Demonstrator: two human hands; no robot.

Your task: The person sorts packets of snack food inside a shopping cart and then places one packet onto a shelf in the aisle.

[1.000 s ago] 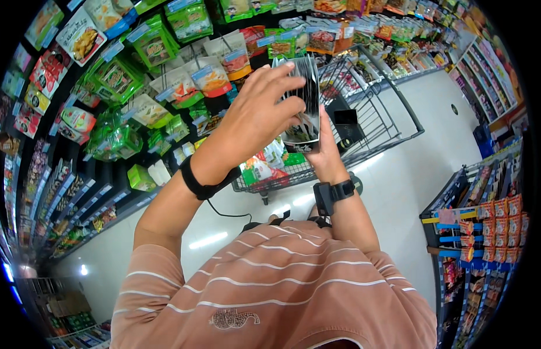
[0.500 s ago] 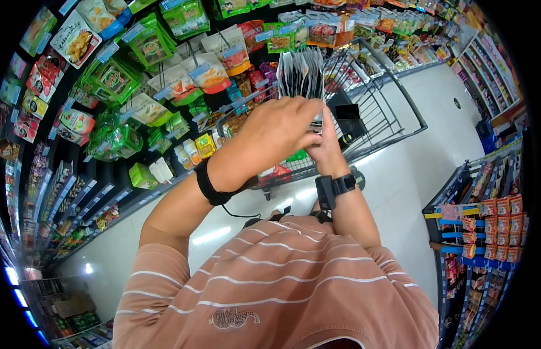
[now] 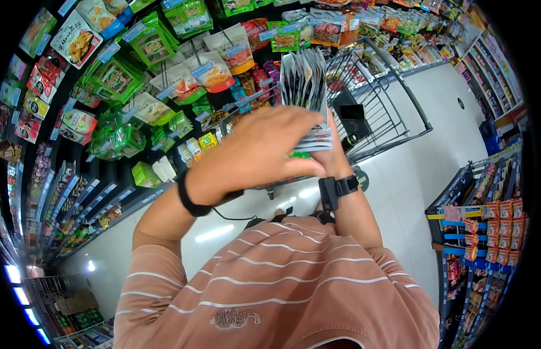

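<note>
A thick row of flat silvery-white packets (image 3: 304, 81) stands fanned out over the cart, its near end lying against my right hand (image 3: 331, 146). That hand is mostly hidden behind the packets and my other hand; it holds the packets from the right and below. My left hand (image 3: 276, 139) reaches across their near end, fingers stretched over the edges and thumb apart. Its fingertips touch or almost touch the packets; which, I cannot tell. A black band circles my left wrist, and a dark box-shaped device is strapped on my right.
Beyond my hands stands a wire shopping cart (image 3: 398, 104) with a dark box-like item (image 3: 355, 119) in it. Hanging snack bags (image 3: 116, 78) fill the shelf rack on the left and ahead. At right is another display with orange-red bags (image 3: 503, 230).
My left hand has loosened from the packets; its thumb has moved away and toward me. More of the packets' near edges show, and their tops lean more open.
</note>
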